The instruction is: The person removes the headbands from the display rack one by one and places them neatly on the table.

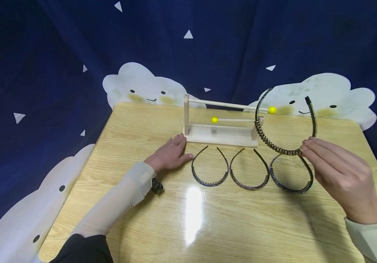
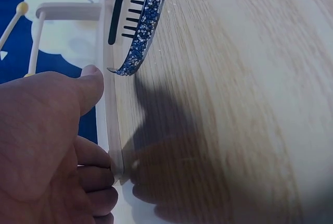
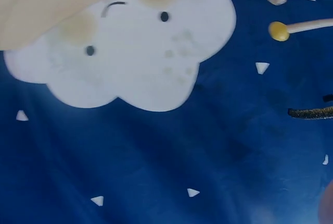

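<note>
Raised above the table's right side, a dark toothed headband [image 1: 313,118] is pinched between the thumb and fingers of my right hand [image 1: 344,177], its open ends pointing up. My left hand [image 1: 170,153] lies on the table with fingers stretched out, fingertips at the left end of a wooden rack [image 1: 222,135]. The rack has two horizontal rods with yellow ball ends. Three headbands lie in a row before it: a left one [image 1: 209,183] near my left thumb, a middle one [image 1: 249,187] and a right one [image 1: 291,190]. Blue glitter covers the headband [image 2: 148,21] in the left wrist view.
The upper rod's yellow ball [image 1: 272,110] points right, the lower rod's ball [image 1: 214,119] left. The light wood table [image 1: 135,128] ends at a dark blue curtain [image 1: 227,44] printed with clouds and white triangles.
</note>
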Demonstrator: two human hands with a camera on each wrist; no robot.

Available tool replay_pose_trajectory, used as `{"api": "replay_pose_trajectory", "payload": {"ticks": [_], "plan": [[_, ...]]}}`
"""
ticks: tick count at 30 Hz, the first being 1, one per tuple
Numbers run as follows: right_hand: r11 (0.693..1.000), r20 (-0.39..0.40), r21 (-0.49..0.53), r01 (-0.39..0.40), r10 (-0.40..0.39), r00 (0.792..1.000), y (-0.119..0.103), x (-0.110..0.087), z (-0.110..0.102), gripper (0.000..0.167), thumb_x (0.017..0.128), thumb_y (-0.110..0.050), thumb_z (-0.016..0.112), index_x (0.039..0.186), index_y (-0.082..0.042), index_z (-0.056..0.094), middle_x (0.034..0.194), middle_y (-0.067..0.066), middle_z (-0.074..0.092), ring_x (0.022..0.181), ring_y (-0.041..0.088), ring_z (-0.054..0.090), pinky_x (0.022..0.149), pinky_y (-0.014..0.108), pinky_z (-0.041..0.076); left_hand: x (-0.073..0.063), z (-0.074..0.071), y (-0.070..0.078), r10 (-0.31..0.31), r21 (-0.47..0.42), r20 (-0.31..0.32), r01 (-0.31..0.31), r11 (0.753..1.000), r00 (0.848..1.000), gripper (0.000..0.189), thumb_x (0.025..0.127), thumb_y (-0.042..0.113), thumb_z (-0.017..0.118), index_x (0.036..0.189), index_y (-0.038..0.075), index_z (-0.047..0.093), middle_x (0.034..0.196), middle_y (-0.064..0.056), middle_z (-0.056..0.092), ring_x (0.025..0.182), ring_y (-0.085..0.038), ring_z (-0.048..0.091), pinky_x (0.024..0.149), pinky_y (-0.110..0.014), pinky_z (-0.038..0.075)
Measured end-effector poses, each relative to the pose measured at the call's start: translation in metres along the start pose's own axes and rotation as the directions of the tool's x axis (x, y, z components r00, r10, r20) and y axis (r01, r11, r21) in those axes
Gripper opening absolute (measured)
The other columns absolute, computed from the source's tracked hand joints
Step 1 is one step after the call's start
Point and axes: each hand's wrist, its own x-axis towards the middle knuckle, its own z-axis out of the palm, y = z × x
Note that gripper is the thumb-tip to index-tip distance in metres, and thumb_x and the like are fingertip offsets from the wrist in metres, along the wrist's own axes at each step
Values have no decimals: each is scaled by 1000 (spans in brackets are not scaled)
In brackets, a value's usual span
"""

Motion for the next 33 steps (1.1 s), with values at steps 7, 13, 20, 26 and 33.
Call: {"api": "replay_pose_trajectory", "payload": {"ticks": [7,13,20,26,33], "plan": [[1000,28,-20,-23,24,999,10,-26,-13,30,94,9,49,105,7,76,99,23,73,89,42,71,102,32,49,0,-1,0,-3,-3,5,3,1000,1000,86,104,56,42,156,-9,19,163,-27,11,151,-37,13,123,-48,13],[998,59,-47,-36,39,997,13,-47,-23,27,97,4,50,107,7,75,102,24,73,97,39,71,104,33,48,0,-3,2,0,-7,4,0,1000,1000,86,104,55,43,155,-10,19,162,-28,13,151,-38,15,122,-49,14],[997,111,-64,-46,53,992,16,-69,-37,31,98,1,47,111,7,74,105,24,72,104,38,69,106,34,46,-1,-3,1,12,-4,-5,-12,1000,1000,85,105,54,43,155,-11,20,162,-28,14,150,-38,16,122,-49,15],[994,149,-92,-54,68,986,25,-98,-51,32,98,-1,46,113,7,73,110,23,71,106,39,68,107,36,46,-2,-4,-1,11,4,-2,-11,1000,1000,85,105,54,43,155,-11,21,162,-29,15,150,-38,16,122,-50,16],[992,190,-120,-50,73,979,36,-136,-68,35,99,-6,45,118,8,71,115,24,70,114,36,65,109,36,43,0,-4,0,16,7,8,-16,1000,1000,86,104,55,42,155,-11,20,162,-29,14,150,-39,15,122,-50,15]]}}
